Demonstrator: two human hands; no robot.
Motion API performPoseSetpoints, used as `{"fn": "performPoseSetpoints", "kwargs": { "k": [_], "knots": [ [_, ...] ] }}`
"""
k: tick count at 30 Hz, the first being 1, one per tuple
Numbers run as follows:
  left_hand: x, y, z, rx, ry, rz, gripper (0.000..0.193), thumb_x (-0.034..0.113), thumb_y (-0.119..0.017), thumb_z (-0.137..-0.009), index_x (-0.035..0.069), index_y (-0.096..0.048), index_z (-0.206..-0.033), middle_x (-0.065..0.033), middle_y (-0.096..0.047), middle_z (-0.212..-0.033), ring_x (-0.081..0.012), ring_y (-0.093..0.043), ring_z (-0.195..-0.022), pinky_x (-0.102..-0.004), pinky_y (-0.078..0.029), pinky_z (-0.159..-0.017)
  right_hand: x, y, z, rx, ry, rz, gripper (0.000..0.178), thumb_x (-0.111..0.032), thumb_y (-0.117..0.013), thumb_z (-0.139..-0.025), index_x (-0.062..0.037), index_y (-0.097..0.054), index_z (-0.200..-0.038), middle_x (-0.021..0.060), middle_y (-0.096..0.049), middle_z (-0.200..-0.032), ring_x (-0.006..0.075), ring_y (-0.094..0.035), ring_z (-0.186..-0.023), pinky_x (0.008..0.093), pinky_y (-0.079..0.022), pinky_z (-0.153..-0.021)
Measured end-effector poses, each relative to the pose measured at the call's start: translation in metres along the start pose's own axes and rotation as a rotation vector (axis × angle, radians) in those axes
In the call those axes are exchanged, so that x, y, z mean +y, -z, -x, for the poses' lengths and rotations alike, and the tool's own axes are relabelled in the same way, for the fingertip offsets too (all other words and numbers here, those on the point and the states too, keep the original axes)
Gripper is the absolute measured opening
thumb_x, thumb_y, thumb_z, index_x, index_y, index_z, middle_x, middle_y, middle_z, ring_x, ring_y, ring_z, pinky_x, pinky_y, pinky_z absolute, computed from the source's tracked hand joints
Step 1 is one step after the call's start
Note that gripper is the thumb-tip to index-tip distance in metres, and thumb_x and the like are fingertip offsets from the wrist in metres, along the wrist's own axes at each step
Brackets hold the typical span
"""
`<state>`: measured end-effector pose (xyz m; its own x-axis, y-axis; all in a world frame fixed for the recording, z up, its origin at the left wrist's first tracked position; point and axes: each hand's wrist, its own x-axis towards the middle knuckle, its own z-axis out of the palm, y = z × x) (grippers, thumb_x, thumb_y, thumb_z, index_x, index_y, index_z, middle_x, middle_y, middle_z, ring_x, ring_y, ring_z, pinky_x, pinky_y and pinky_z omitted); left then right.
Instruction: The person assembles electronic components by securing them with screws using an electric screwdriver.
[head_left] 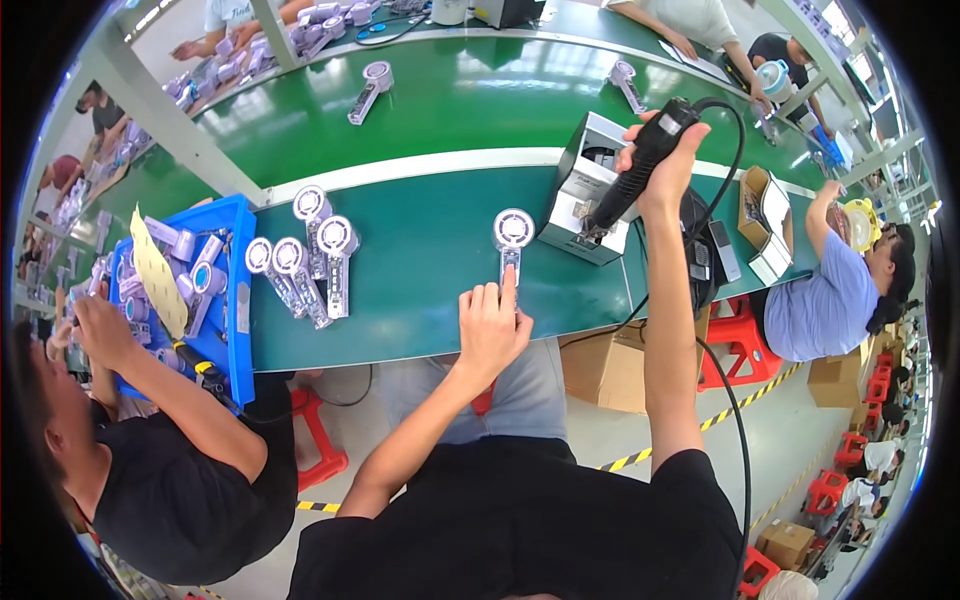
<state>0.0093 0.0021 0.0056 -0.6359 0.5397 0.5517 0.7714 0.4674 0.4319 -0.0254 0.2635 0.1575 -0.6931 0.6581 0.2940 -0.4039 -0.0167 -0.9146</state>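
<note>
Work surface: a dark green table in a busy factory hall, a pale rail along its far edge.
Left hand: over the table's near edge, index finger straight on the unit's handle, the others curled; whether they grip it from beneath, I cannot tell.
White unit: lying on the table in front of the person, round head pointing away, handle end hidden by the hand.
White units at left: four, lying close together.
Blue tray: beyond those, holding many parts.
Right hand: raised, fingers wrapped around a black power screwdriver, its tip angled down.
Grey box: right at that tip; contact is too small to judge.
Step in hand: probably fetching a screw from the box, the unit kept in place meanwhile.
Next move: would call for a steady, upright driver over the handle.
Green strip: past the rail, bearing two more units; co-workers sit beyond.
</note>
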Motion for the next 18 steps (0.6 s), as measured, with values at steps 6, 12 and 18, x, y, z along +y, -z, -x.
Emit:
{"fn": "performPoseSetpoints", "kwargs": {
  "k": [6,12,18],
  "knots": [
    [-0.002,-0.001,-0.003,0.01,0.0,0.046,0.064,0.01,-0.065,-0.065,-0.01,-0.056,-0.126,-0.013,-0.05,-0.084,-0.0295,-0.052,-0.081,-0.0406,-0.041,-0.076,0.01,-0.016,0.042,-0.062,-0.044,-0.267,0.089,-0.088,-0.024,-0.085,-0.0067,-0.052,-0.108,0.0116,-0.06,-0.079,0.0219,-0.052,-0.051,0.0361,-0.045,-0.051],
    [-0.006,-0.002,-0.001,0.014,-0.007,0.06,0.064,0.009,-0.064,-0.064,-0.01,-0.056,-0.125,-0.0134,-0.05,-0.084,-0.0298,-0.051,-0.08,-0.0409,-0.04,-0.075,0.035,-0.05,0.065,-0.188,0.085,-0.238,0.098,-0.095,-0.028,-0.075,-0.0058,-0.053,-0.107,0.0143,-0.063,-0.079,0.0243,-0.057,-0.052,0.0359,-0.048,-0.05],
    [-0.007,-0.003,-0.003,0.037,-0.01,0.076,0.067,0.007,-0.063,-0.063,-0.011,-0.054,-0.127,-0.0107,-0.049,-0.082,-0.0265,-0.05,-0.077,-0.0394,-0.04,-0.073,0.043,-0.059,0.067,-0.211,0.087,-0.151,0.099,-0.096,-0.031,-0.074,-0.0044,-0.053,-0.105,0.0145,-0.062,-0.079,0.0239,-0.057,-0.052,0.0354,-0.048,-0.05]
  ]
}}
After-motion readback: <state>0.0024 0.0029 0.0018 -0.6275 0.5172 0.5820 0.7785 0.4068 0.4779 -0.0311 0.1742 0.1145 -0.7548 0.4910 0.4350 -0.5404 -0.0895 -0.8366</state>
